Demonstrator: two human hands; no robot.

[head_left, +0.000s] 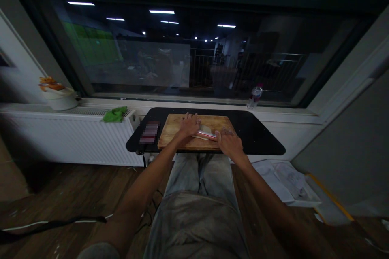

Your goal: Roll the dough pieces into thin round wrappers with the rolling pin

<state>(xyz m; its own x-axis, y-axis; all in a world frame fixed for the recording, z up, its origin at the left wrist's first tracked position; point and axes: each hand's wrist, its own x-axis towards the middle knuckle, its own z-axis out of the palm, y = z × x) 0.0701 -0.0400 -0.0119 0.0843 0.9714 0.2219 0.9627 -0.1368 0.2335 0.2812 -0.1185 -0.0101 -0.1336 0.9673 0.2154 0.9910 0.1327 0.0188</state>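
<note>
A wooden board [172, 126] lies on a small black table in front of me. On it is a flat piece of pale dough [206, 128], partly covered by a reddish rolling pin [208, 135] that slants down to the right. My left hand [190, 125] is closed over the pin's left end. The pin's right end is under my right hand [230, 141], which is closed over it too. Both ends of the pin are hidden beneath my hands, and the fingers are dim and a little blurred.
A blurred-out reddish item [149, 132] lies on the black table [258, 133], left of the board. On the sill stands a plastic bottle [255, 96]. A green cloth [114, 114] and a white pot [62, 99] sit on the radiator [75, 137]. An open white box [285, 182] is on the floor.
</note>
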